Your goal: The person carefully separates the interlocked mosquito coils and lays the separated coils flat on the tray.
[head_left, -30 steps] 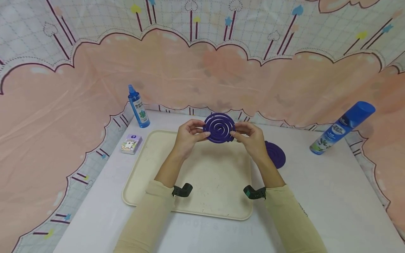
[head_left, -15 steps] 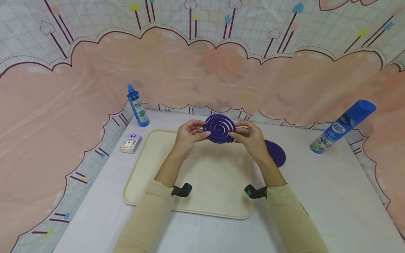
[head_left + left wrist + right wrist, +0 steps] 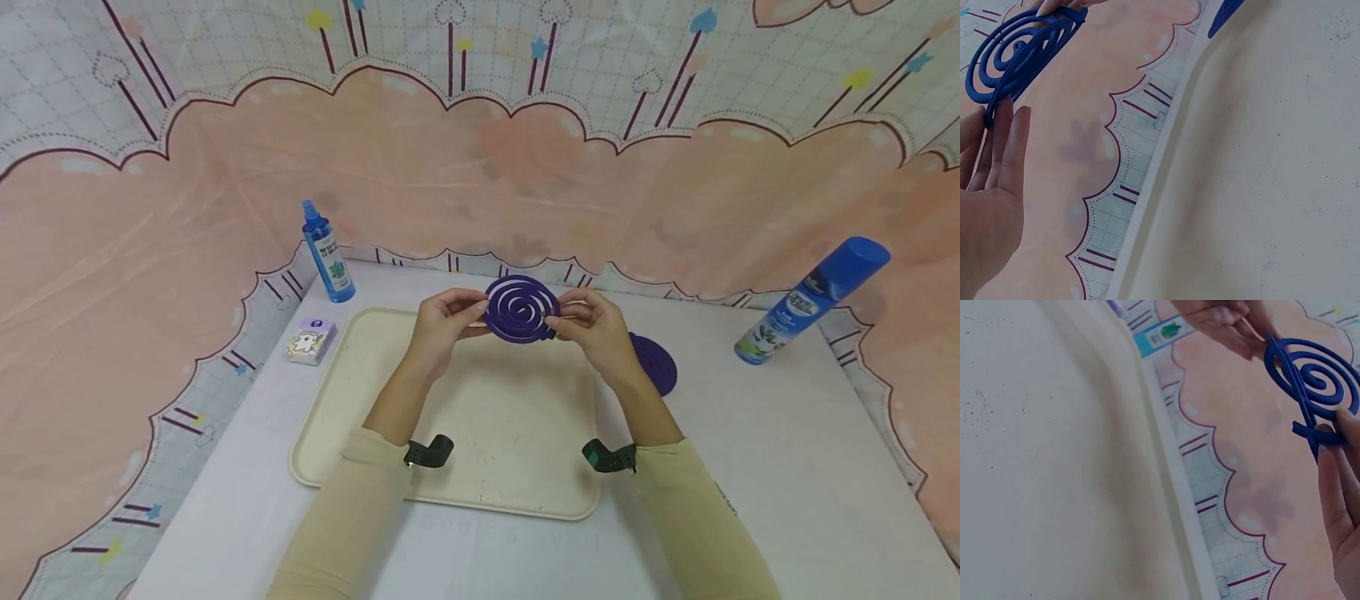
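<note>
A dark purple-blue mosquito coil (image 3: pixel 519 309) is held up above the far edge of the cream tray (image 3: pixel 480 467). My left hand (image 3: pixel 441 329) pinches its left edge between thumb and fingers. At the opposite edge, my right hand (image 3: pixel 597 333) grips it, thumb on the near face. In the right wrist view the coil (image 3: pixel 1319 381) shows spiral rings spread apart, with one layer standing away from another. The left wrist view shows the left fingers (image 3: pixel 999 153) extended along the coil's lower edge. Another purple coil (image 3: pixel 656 364) lies on the table, partly hidden by my right forearm.
On the left stand a blue spray bottle (image 3: pixel 328 254) and a small lilac box (image 3: pixel 311 342). A blue aerosol can (image 3: pixel 806 304) stands at the right. Behind the white table (image 3: pixel 787 467) hangs a patterned peach cloth (image 3: pixel 420 175).
The left thumb has shifted up from the coil's face to its left edge. The coil has dropped very slightly, and the right hand keeps its grip.
</note>
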Demonstrator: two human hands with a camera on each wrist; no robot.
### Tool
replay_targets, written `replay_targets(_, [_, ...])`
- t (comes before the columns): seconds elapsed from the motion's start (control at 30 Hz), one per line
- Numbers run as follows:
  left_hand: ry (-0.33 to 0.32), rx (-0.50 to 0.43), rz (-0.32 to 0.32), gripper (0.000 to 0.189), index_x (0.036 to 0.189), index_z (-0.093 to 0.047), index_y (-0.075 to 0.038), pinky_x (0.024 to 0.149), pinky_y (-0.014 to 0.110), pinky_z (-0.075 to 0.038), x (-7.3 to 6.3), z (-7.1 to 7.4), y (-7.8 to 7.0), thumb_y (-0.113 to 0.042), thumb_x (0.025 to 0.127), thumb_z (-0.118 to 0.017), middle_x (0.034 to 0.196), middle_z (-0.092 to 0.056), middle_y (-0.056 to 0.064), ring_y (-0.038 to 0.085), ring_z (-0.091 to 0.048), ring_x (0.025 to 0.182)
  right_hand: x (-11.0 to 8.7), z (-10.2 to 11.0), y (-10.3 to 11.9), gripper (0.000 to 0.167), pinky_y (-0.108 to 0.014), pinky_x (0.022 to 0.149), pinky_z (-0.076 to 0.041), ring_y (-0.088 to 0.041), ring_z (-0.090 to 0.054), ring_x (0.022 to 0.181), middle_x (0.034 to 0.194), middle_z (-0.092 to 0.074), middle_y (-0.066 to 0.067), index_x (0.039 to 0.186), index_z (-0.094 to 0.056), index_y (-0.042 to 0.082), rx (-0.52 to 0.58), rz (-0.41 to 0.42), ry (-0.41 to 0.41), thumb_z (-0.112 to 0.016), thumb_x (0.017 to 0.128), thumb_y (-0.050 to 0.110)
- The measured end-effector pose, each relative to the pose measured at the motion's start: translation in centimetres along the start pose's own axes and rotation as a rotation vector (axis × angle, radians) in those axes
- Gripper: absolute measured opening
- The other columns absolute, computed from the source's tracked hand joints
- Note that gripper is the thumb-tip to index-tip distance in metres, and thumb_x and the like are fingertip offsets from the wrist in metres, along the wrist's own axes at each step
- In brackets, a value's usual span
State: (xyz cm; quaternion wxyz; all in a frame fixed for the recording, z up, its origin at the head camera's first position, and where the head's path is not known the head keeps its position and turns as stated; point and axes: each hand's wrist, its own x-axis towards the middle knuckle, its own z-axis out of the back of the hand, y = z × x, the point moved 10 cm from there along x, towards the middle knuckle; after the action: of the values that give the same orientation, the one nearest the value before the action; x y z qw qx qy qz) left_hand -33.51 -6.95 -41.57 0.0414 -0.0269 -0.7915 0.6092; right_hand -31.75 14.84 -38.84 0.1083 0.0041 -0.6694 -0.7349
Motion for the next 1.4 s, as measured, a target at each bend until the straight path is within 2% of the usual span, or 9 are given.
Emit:
replay_targets(0.2, [0.001, 0.002, 0.008, 0.008, 0.102, -0.067, 0.002, 0.071, 0.03, -0.065, 0.0, 0.0, 0.0, 0.004, 0.094, -0.067, 0.082, -0.074, -0.005, 0.009, -0.075, 0.075, -0.1, -0.1, -0.2, 0.028, -0.021, 0.071, -0.061, -0.002, -0.071, 0.074, 0.085, -0.073, 0.016, 0.115, -0.058, -0.001, -0.008, 0.004, 0.019, -0.072, 0.091, -0.003])
replay_targets(0.43, [0.016, -0.023, -0.005, 0.017, 0.094, -0.067, -0.004, 0.069, 0.028, -0.065, -0.1, -0.2, -0.2, 0.013, 0.089, -0.066, 0.08, -0.075, -0.006, 0.008, -0.073, 0.073, -0.2, 0.0, -0.3, 0.025, -0.021, 0.067, -0.06, -0.004, -0.071, 0.073, 0.086, -0.074, 0.016, 0.112, -0.061, 0.006, -0.018, -0.006, 0.023, -0.073, 0.091, -0.002])
replay_targets(0.6, [0.018, -0.028, -0.004, 0.024, 0.089, -0.066, -0.01, 0.068, 0.026, -0.064, -0.4, -0.2, -0.3, 0.014, 0.089, -0.066, 0.08, -0.074, -0.006, 0.007, -0.073, 0.073, -0.2, 0.1, -0.6, 0.027, -0.021, 0.065, -0.06, -0.003, -0.071, 0.072, 0.086, -0.074, 0.016, 0.114, -0.062, 0.006, -0.016, -0.018, 0.018, -0.073, 0.09, -0.001])
replay_targets(0.77, [0.011, -0.036, 0.001, 0.027, 0.087, -0.066, -0.011, 0.066, 0.025, -0.064, -0.6, -0.1, -0.1, 0.016, 0.088, -0.065, 0.079, -0.073, -0.006, 0.006, -0.072, 0.071, -0.1, 0.1, -1.0, 0.031, -0.02, 0.061, -0.058, -0.001, -0.072, 0.072, 0.087, -0.076, 0.016, 0.117, -0.062, 0.01, 0.002, -0.023, 0.017, -0.074, 0.091, 0.0])
replay_targets(0.9, [0.015, -0.035, -0.002, 0.028, 0.086, -0.066, -0.012, 0.066, 0.026, -0.064, -0.6, -0.1, 0.0, 0.017, 0.088, -0.065, 0.08, -0.073, -0.006, 0.008, -0.073, 0.071, -0.1, 0.1, -1.2, 0.032, -0.019, 0.058, -0.056, -0.001, -0.072, 0.07, 0.086, -0.076, 0.014, 0.115, -0.061, 0.013, 0.025, -0.025, 0.009, -0.076, 0.09, 0.002])
replay_targets(1.03, [0.032, -0.02, 0.0, 0.025, 0.087, -0.066, -0.011, 0.069, 0.029, -0.065, -0.6, -0.3, 0.3, 0.015, 0.088, -0.067, 0.082, -0.073, -0.005, 0.01, -0.073, 0.074, -0.2, 0.0, -1.0, 0.025, -0.02, 0.059, -0.056, -0.003, -0.069, 0.07, 0.088, -0.074, 0.012, 0.11, -0.064, 0.008, 0.016, -0.009, -0.001, -0.077, 0.089, 0.003])
replay_targets(1.13, [0.032, -0.012, 0.004, 0.024, 0.088, -0.066, -0.01, 0.07, 0.03, -0.065, -0.6, -0.2, 0.4, 0.014, 0.088, -0.068, 0.083, -0.073, -0.004, 0.011, -0.074, 0.075, -0.3, 0.0, -0.6, 0.022, -0.019, 0.062, -0.057, -0.003, -0.068, 0.073, 0.091, -0.073, 0.014, 0.11, -0.068, 0.0, -0.036, 0.007, -0.014, -0.076, 0.091, 0.006])
replay_targets(1.3, [0.027, 0.015, -0.003, 0.018, 0.092, -0.067, -0.006, 0.072, 0.029, -0.065, -0.6, 0.2, 0.3, 0.011, 0.089, -0.068, 0.083, -0.073, -0.004, 0.01, -0.074, 0.077, -0.3, 0.5, -0.5, 0.028, -0.019, 0.064, -0.059, 0.0, -0.069, 0.078, 0.094, -0.073, 0.018, 0.116, -0.071, -0.006, -0.087, 0.002, -0.063, -0.075, 0.092, 0.01])
replay_targets(1.4, [0.019, 0.04, -0.005, 0.011, 0.098, -0.068, 0.003, 0.073, 0.028, -0.064, -0.7, 0.5, 0.1, 0.009, 0.09, -0.069, 0.084, -0.073, -0.003, 0.009, -0.074, 0.078, -0.2, 0.9, -0.5, 0.032, -0.018, 0.065, -0.059, 0.003, -0.07, 0.08, 0.095, -0.072, 0.019, 0.119, -0.069, -0.009, -0.076, 0.003, -0.088, -0.074, 0.093, 0.009])
